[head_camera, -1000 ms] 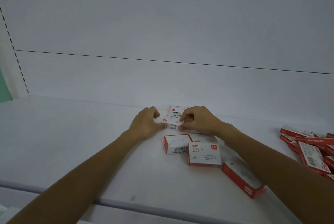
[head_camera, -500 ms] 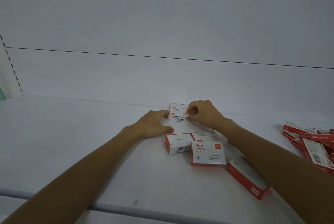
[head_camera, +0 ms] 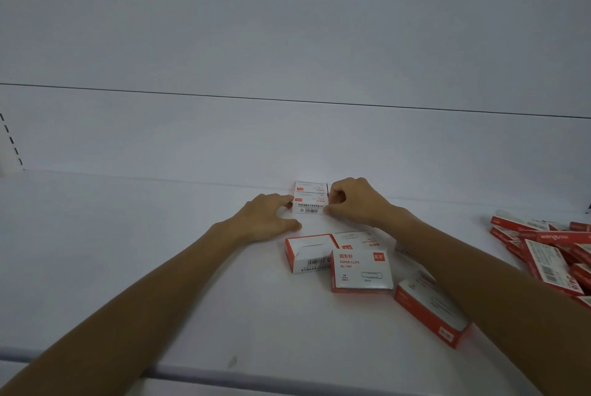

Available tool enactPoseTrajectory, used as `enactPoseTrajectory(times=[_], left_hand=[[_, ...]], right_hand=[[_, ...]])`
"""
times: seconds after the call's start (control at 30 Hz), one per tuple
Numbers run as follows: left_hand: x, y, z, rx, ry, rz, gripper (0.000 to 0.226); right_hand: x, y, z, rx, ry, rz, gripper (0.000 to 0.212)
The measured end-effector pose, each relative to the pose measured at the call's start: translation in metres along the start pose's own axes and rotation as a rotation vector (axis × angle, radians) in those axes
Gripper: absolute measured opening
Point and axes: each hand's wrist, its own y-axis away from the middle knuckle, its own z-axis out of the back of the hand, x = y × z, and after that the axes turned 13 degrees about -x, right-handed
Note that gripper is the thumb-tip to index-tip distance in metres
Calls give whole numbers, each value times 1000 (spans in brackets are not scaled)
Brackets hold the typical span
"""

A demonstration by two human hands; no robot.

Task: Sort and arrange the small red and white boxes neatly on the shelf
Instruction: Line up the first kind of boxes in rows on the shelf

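Small red and white cardboard boxes (head_camera: 360, 271) are lying scattered on the white shelf (head_camera: 128, 251). Two of them, the nearer box (head_camera: 308, 206) and the farther box (head_camera: 311, 187), are sitting in contact at the shelf's 12 o'clock edge, with the farther one against the pale back panel (head_camera: 287, 43). Whether one is resting on the other cannot be told.

The left hand (head_camera: 265, 219) is lying at 9 o'clock of this pair. Its fingers (head_camera: 286, 200) are released and nearly straight, their tips are touching the left end of the nearer box, and the thumb is resting on the shelf. The right hand (head_camera: 358, 203) is lying at 3 o'clock of the pair. Its fingers are curled and, together with the thumb, are pinching the right end of the nearer box.

At 6 o'clock of the pair a loose group of boxes is lying flat, and the one printed "PAPER CLIPS" is overlapping its neighbours. A disordered pile of boxes (head_camera: 550, 251) is occupying the shelf's 3 o'clock side, well apart from the pair. A perforated upright strip (head_camera: 11, 139) is showing at 9 o'clock.
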Motion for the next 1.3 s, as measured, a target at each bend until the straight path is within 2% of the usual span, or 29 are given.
enactPoseTrajectory(times=[0.1, 0.27, 0.43, 0.57, 0.63, 0.73, 0.83, 0.93, 1.07, 1.3], left_hand=[[1, 0, 0, 3, 16, 6, 51], [-5, 2, 1, 24, 2, 30, 67], [-6, 1, 0, 27, -56, 47, 46], [-7, 15, 6, -46, -16, 62, 41], [-9, 28, 10, -98, 45, 66, 32], [-16, 49, 17, -140, 129, 106, 34], [-24, 71, 20, -118, 179, 138, 32], [-30, 88, 20, -103, 76, 107, 32], [-33, 102, 15, -217, 106, 109, 31], [-35, 103, 27, -431, 309, 150, 47]], right_hand=[[-1, 0, 0, -1, -3, -2, 14], [-1, 1, -1, -7, 9, -8, 14], [0, 3, 3, -3, 30, -45, 19], [1, 12, 18, 0, -13, -3, 30], [5, 19, 27, 31, -31, 28, 29], [16, 29, 36, 80, -80, 60, 20], [29, 38, 40, 128, -127, 86, 28], [44, 47, 42, 227, -106, 120, 33], [59, 56, 42, 335, -63, 181, 30], [89, 63, 42, 300, -64, 309, 49]])
